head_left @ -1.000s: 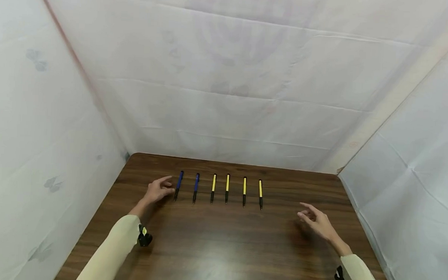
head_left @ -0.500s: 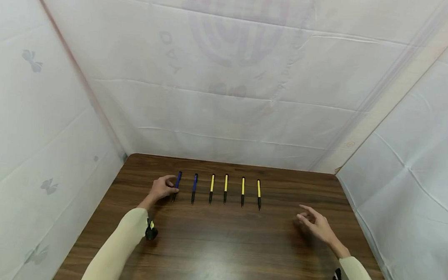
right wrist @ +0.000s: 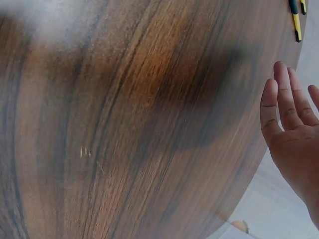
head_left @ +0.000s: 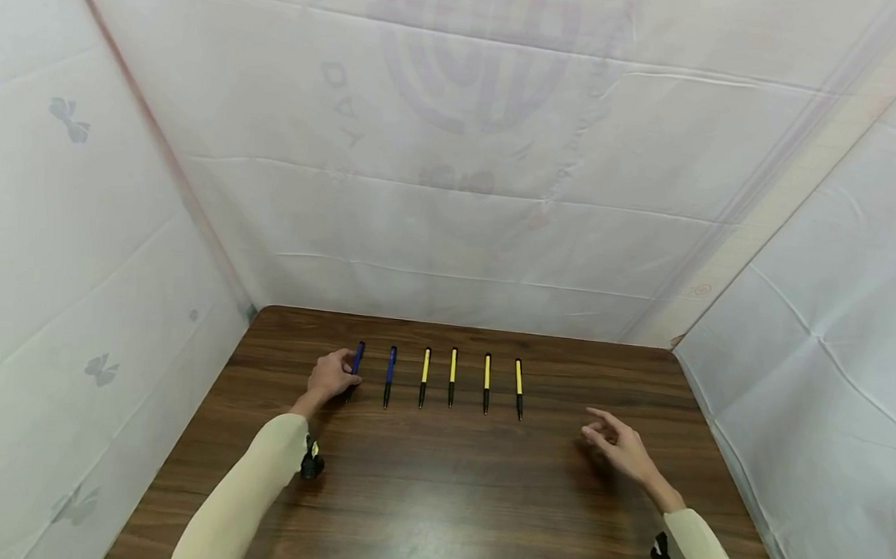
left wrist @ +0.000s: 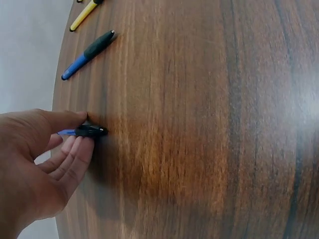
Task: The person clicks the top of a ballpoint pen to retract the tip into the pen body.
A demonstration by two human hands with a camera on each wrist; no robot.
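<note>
Six pens lie in a row across the far part of the brown wooden table (head_left: 446, 496): two blue on the left, several yellow to their right. My left hand (head_left: 341, 378) pinches the black tip end of the leftmost blue pen (head_left: 357, 357). In the left wrist view the thumb and fingers (left wrist: 75, 149) close on that blue pen (left wrist: 90, 131), low at the table surface. The second blue pen (head_left: 390, 365) (left wrist: 85, 55) lies untouched beside it. My right hand (head_left: 612, 443) (right wrist: 294, 129) hovers over the table right of the row, fingers straight, holding nothing.
White sheeting walls the table in at the back (head_left: 467, 189), left and right. The yellow pens (head_left: 452, 366) lie parallel and evenly spaced; the rightmost (head_left: 519, 376) is nearest my right hand. One yellow pen's end (right wrist: 297, 22) shows at the right wrist view's top edge.
My left hand has moved right onto the leftmost blue pen and closed its fingers on the tip end. My right hand has drifted slightly left, still open.
</note>
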